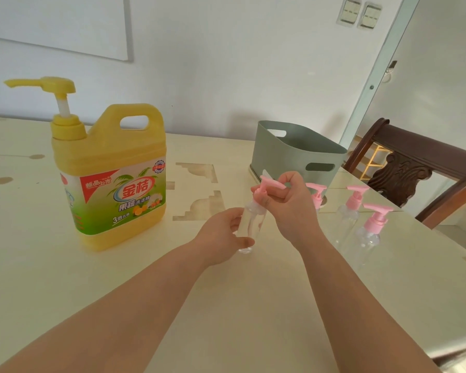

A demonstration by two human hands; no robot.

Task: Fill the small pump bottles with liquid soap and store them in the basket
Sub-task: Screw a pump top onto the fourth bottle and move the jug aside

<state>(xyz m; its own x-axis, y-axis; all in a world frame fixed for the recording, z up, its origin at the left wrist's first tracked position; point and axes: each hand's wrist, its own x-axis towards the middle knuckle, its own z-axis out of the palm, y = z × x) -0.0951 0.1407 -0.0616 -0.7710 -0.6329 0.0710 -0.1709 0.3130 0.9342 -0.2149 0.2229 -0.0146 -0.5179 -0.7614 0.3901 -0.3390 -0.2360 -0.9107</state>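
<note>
1. Two bare forearms reach in from the bottom edge over the pale, glossy surface (pixel 226 313) and meet near its middle.
2. The left hand (pixel 219 236) is curled round the clear body of a small pump bottle (pixel 250 224), fingers behind it and thumb across the front near the base.
3. The bottle leans slightly to the right. Its base is at the surface, but whether it touches cannot be told.
4. The right hand (pixel 292 208) is closed around the bottle's pink pump (pixel 265 185), fingertips pinching the neck just under the nozzle head.
5. To the right stand three more clear bottles with pink pumps, all upright: the closest bottle (pixel 370 232), a second bottle (pixel 351 208) just behind it, and a third bottle (pixel 318 196) partly hidden by the right hand.
6. To the left, well apart from the hands, stands a large yellow soap jug (pixel 111 184) with a yellow pump whose spout points left.
7. Beyond the hands sits the grey-green basket (pixel 288 154), with slot handles.
8. A dark wooden chair (pixel 414 168) stands at the far right edge of the surface.
9. Two wall switches (pixel 361 14) sit high on the white wall.
</note>
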